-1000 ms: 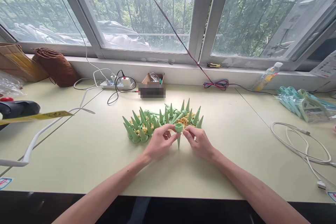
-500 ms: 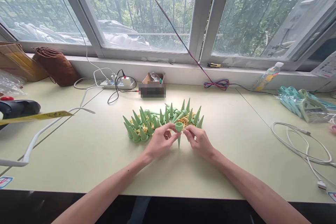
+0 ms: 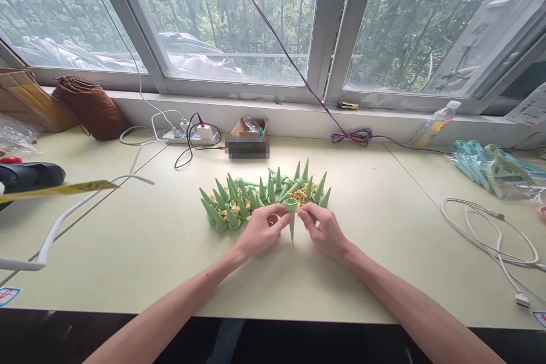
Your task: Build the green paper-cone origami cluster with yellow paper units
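Between thumb and fingers of my left hand is a green plastic spike, its hollow threaded cap end up and its point down. Close against the spike's right side, my right hand is closed in a pinch; what its fingertips grip is too small to make out. Just beyond my hands stand several like green spikes, mostly points up, in a curved group on the table. Small yellow pieces lie heaped among them, partly hidden by the spikes and my hands.
A small open carton stands at the back by a power strip. White cables lie coiled at right, below bagged teal plastic items. A bottle leans near the sill. At left are a brown pouch and a black object.
The held spike has tilted slightly, its point shifting a little to the right. The fingers of my left hand have shifted slightly on it; my right hand stays nearly still.
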A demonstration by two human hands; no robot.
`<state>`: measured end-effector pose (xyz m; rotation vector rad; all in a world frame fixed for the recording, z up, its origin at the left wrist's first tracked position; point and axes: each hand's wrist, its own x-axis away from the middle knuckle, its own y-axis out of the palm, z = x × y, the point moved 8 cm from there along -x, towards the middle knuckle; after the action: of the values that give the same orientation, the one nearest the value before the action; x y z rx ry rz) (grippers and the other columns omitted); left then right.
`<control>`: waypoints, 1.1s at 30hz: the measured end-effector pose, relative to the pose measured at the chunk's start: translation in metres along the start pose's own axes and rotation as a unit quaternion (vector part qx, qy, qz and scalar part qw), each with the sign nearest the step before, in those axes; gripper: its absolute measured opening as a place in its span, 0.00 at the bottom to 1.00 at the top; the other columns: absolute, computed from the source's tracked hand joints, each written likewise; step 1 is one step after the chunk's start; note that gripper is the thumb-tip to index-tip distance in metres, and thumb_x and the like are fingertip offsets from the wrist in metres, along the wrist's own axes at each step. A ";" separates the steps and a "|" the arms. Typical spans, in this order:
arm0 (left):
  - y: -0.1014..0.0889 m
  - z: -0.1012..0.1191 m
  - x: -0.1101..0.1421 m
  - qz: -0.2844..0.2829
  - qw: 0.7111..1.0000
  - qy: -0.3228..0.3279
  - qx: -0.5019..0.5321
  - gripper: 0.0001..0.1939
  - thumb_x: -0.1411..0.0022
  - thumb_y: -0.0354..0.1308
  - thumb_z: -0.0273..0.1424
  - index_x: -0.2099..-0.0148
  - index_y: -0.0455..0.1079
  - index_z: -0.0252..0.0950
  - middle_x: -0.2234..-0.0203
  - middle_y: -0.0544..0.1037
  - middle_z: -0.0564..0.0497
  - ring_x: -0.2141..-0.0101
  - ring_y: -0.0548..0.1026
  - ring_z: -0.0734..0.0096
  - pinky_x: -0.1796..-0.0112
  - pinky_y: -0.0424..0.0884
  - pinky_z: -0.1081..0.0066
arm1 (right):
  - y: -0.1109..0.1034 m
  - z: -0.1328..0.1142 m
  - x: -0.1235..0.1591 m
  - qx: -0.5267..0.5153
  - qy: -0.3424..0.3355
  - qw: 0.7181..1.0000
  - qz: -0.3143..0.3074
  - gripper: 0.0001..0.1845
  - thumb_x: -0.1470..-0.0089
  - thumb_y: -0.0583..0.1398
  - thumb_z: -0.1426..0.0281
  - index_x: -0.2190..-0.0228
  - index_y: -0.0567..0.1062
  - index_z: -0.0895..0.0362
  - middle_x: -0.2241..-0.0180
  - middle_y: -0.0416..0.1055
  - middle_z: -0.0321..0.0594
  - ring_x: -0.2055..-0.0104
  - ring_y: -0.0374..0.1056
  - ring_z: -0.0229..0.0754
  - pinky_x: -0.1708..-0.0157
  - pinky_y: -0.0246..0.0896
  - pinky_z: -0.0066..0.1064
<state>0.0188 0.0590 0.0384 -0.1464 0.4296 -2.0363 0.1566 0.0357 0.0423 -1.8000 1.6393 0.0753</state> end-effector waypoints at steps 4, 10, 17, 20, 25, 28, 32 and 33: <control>-0.001 0.002 0.000 0.002 1.000 0.001 0.007 0.15 0.34 0.55 0.42 0.65 0.72 0.35 0.73 0.74 0.52 0.79 0.68 0.78 0.80 0.65 0.77 | 0.000 0.000 0.000 0.004 0.000 1.000 -0.001 0.15 0.33 0.51 0.66 0.73 0.65 0.55 0.77 0.60 0.33 0.77 0.54 0.36 0.75 0.52 0.28; -0.001 0.004 0.000 0.009 1.000 0.013 -0.005 0.17 0.35 0.56 0.43 0.69 0.68 0.35 0.75 0.72 0.54 0.80 0.68 0.78 0.79 0.65 0.77 | 0.002 0.001 0.000 0.013 0.006 1.000 -0.014 0.16 0.33 0.51 0.64 0.73 0.65 0.55 0.77 0.60 0.33 0.77 0.54 0.36 0.75 0.52 0.29; -0.002 0.003 0.000 0.013 0.999 0.021 -0.034 0.17 0.35 0.56 0.42 0.70 0.67 0.35 0.74 0.73 0.53 0.79 0.69 0.77 0.79 0.65 0.76 | 0.004 0.003 0.000 0.014 0.014 1.000 -0.024 0.17 0.33 0.50 0.64 0.73 0.66 0.56 0.77 0.61 0.33 0.77 0.53 0.36 0.75 0.51 0.29; -0.002 0.001 0.000 0.015 0.999 0.021 -0.044 0.17 0.35 0.56 0.42 0.70 0.66 0.35 0.74 0.73 0.54 0.79 0.68 0.77 0.79 0.64 0.76 | 0.004 0.004 -0.001 0.008 0.016 0.999 -0.027 0.17 0.33 0.51 0.64 0.73 0.66 0.56 0.78 0.60 0.33 0.77 0.53 0.36 0.75 0.52 0.29; -0.002 0.000 0.000 0.012 0.999 0.020 -0.047 0.16 0.35 0.56 0.41 0.70 0.65 0.35 0.74 0.71 0.54 0.79 0.65 0.79 0.80 0.60 0.77 | 0.004 0.005 0.000 0.009 0.017 0.999 -0.033 0.17 0.33 0.51 0.63 0.73 0.66 0.56 0.78 0.60 0.33 0.77 0.53 0.35 0.76 0.51 0.29; -0.002 0.001 0.000 0.012 0.999 0.023 -0.045 0.16 0.35 0.56 0.41 0.70 0.64 0.35 0.75 0.70 0.54 0.79 0.65 0.79 0.81 0.59 0.77 | 0.005 0.005 0.000 0.009 0.018 0.999 -0.034 0.17 0.33 0.51 0.63 0.73 0.65 0.55 0.78 0.60 0.33 0.77 0.53 0.36 0.76 0.51 0.29; -0.002 0.002 0.000 0.010 0.998 0.024 -0.049 0.17 0.36 0.56 0.42 0.70 0.64 0.35 0.76 0.70 0.54 0.79 0.64 0.79 0.81 0.59 0.77 | 0.005 0.005 0.000 0.007 0.018 0.999 -0.036 0.17 0.33 0.51 0.63 0.73 0.65 0.55 0.78 0.60 0.33 0.77 0.53 0.36 0.75 0.51 0.29; -0.002 0.002 0.000 0.009 0.998 0.024 -0.050 0.16 0.36 0.57 0.42 0.70 0.65 0.35 0.76 0.70 0.54 0.79 0.64 0.78 0.81 0.59 0.77 | 0.005 0.005 0.000 0.006 0.018 0.999 -0.037 0.17 0.33 0.51 0.63 0.73 0.65 0.55 0.78 0.60 0.33 0.77 0.53 0.36 0.75 0.51 0.29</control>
<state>0.0175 0.0601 0.0408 -0.1544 0.5607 -2.0037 0.1537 0.0384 0.0360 -1.8599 1.5932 -0.0009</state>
